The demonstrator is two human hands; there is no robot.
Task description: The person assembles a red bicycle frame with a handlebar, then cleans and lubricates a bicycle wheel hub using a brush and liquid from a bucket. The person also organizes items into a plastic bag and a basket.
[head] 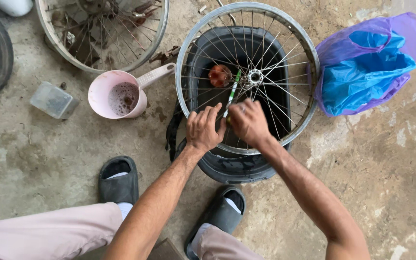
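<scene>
Purple-and-blue plastic bag (371, 62) lies right of wheel (247, 77).
</scene>
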